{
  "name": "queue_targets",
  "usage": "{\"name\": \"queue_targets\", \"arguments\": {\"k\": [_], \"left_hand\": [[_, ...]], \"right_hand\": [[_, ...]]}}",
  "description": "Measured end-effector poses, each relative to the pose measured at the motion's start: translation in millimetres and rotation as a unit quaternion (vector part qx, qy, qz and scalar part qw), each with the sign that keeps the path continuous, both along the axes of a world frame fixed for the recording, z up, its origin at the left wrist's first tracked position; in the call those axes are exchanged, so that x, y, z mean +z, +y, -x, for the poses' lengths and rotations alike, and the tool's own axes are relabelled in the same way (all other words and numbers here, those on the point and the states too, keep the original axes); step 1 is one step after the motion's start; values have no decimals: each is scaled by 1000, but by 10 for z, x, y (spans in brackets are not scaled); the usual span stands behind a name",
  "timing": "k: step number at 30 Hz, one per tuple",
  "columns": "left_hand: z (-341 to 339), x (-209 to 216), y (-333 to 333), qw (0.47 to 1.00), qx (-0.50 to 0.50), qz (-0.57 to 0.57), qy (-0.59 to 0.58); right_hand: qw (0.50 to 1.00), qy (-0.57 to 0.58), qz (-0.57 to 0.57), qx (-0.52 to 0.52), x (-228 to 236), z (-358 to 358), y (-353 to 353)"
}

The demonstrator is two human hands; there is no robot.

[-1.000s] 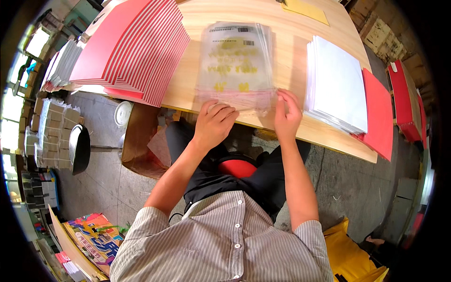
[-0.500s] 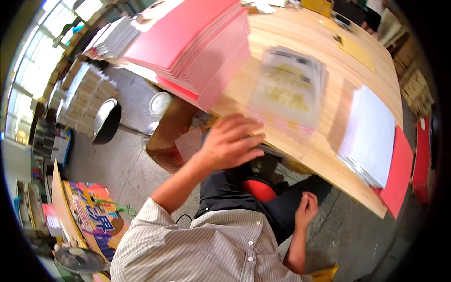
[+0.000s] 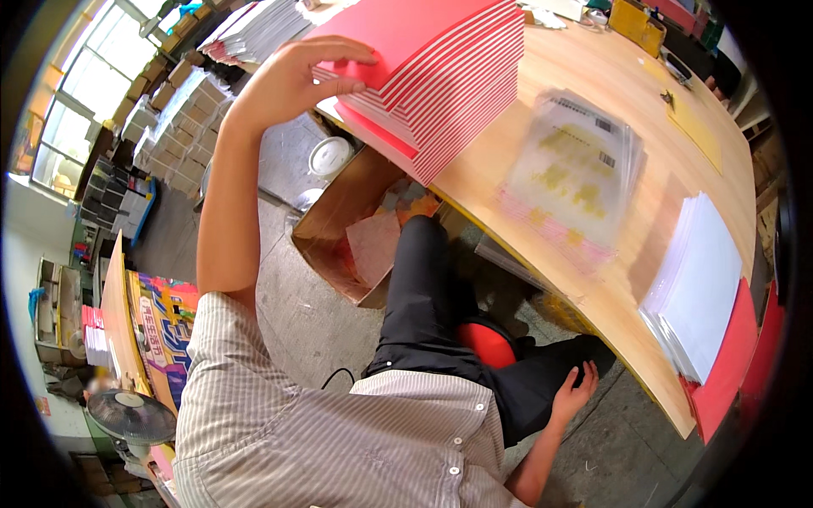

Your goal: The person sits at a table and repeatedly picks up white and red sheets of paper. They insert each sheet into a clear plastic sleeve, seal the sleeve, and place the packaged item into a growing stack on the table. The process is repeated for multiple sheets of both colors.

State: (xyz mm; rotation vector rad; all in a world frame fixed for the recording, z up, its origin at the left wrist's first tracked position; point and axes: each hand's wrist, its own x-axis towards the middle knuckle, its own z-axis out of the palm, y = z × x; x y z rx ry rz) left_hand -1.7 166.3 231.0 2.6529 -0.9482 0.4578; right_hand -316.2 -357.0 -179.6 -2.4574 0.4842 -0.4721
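At the back left of the table, a tall stack of red-covered booklets shows red and white layered edges. My left hand is at its left corner, fingers over the red top and thumb at the side edge, closed around the upper red booklet; how many it grips is hidden. My right hand rests by my right knee, fingers loosely apart, holding nothing. Mid-table lies a pile of clear plastic sleeves with yellowish print and pink lower edges. To the right sits a white stack in clear wrapping, overlapping a red sheet.
An open cardboard box with paper scraps stands on the floor below the table's near edge. Beside it is a white round lid. A fan stands at lower left. A yellow sheet lies on the far right tabletop.
My left hand has moved from the table's near edge up and left to the red stack. My right hand stays by my knee. The whole view has shifted.
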Motion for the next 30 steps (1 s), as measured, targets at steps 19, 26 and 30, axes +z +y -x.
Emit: {"name": "queue_targets", "arguments": {"k": [19, 26, 30], "left_hand": [[-53, -57, 54, 998, 4, -49, -32], [-98, -28, 97, 997, -24, -57, -38], [-86, -9, 62, 999, -13, -44, -17]], "right_hand": [[998, 43, 15, 32, -52, -26, -111], [999, 40, 20, 20, 4, -49, -75], [999, 46, 17, 7, 19, -45, -61]]}}
